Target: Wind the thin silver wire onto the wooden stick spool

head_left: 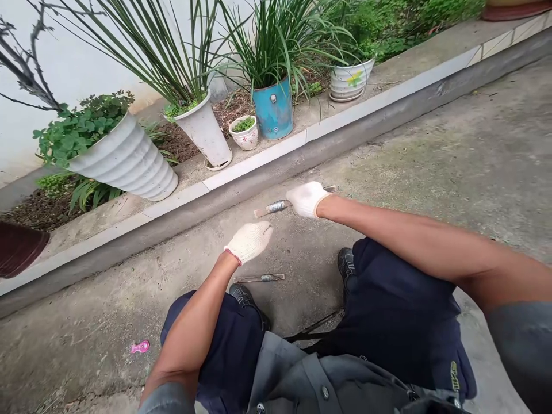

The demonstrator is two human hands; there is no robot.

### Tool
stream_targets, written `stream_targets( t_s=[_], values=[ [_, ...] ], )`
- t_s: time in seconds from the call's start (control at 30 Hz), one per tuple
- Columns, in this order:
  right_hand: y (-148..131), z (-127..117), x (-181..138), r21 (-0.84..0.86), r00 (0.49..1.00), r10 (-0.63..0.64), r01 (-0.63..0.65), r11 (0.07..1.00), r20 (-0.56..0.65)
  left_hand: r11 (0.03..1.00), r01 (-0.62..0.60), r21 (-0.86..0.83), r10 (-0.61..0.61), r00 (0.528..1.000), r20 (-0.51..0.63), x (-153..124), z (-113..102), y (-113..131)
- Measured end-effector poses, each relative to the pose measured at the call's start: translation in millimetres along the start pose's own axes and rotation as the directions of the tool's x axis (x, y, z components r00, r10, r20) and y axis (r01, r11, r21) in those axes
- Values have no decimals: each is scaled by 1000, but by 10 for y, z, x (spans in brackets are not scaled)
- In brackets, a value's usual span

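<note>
I squat on a concrete floor with both hands in white knit gloves. My right hand is closed round a stick wrapped in grey wire, which juts out to the left just above the ground. My left hand hovers below and left of it, fingers extended together and holding nothing. A second wire-wrapped stick lies on the concrete between my shoes, just below the left hand.
A raised tiled kerb runs diagonally ahead, carrying a ribbed white pot, a tall white pot, a small bowl pot, a blue pot and a painted pot. A pink object lies at left.
</note>
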State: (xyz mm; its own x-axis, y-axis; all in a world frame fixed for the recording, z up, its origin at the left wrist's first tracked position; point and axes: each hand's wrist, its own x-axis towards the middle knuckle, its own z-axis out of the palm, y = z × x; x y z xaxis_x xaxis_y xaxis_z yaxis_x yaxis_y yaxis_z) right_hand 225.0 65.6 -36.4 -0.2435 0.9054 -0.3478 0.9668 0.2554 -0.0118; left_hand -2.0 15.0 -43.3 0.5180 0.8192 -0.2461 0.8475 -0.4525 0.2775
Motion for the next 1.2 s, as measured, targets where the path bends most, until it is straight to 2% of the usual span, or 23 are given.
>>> stream_targets(
  t_s=[0.07,0.13,0.2,0.27,0.33,0.4,0.5,0.57,0.63,0.7,0.77,0.83,0.93,1.07,1.13,1.2],
  values=[
    [-21,58,-2,-56,996,-79,82,995,46,999,19,29,-19,1000,-3,4,-26,-45],
    [-7,122,-14,-56,971,-198,207,977,137,1000,-9,9,9,1000,1,6,-62,-84],
    [34,170,-43,34,905,-357,359,933,231,995,-75,-73,75,997,9,-1,-98,-101],
    [89,186,-90,211,812,-495,449,868,309,974,-116,-196,123,992,25,-15,-126,-95],
    [140,165,-148,424,745,-568,414,805,351,935,-129,-330,147,989,29,-29,-137,-77],
    [171,121,-201,617,721,-605,316,721,338,881,-155,-447,187,982,28,-34,-130,-58],
    [172,55,-240,777,761,-599,212,593,250,830,-152,-536,180,984,1,-22,-92,-21],
    [154,25,-233,811,822,-536,176,558,190,832,-93,-546,112,994,2,-9,-55,22],
    [141,0,-209,808,889,-443,176,562,114,820,-40,-571,65,998,25,-4,-10,81],
    [148,-28,-175,753,941,-335,190,630,43,791,2,-612,48,997,65,-11,45,149],
    [175,-58,-136,623,976,-219,178,762,-11,771,49,-635,35,992,119,-31,105,214],
    [211,-79,-94,445,991,-119,134,885,-61,782,84,-618,42,982,187,-54,157,265],
    [242,-72,-29,218,995,-23,43,975,-95,865,96,-492,22,973,228,-81,175,308],
    [226,11,32,73,999,50,-50,996,8,972,38,-232,-23,998,66,-81,50,296],
    [211,64,29,30,998,30,-31,999,61,981,21,-192,-23,1000,-7,-62,-38,247],
    [195,110,-7,1,989,-45,45,999,138,985,-3,-172,-7,998,-57,-35,-111,172]
  ],
)
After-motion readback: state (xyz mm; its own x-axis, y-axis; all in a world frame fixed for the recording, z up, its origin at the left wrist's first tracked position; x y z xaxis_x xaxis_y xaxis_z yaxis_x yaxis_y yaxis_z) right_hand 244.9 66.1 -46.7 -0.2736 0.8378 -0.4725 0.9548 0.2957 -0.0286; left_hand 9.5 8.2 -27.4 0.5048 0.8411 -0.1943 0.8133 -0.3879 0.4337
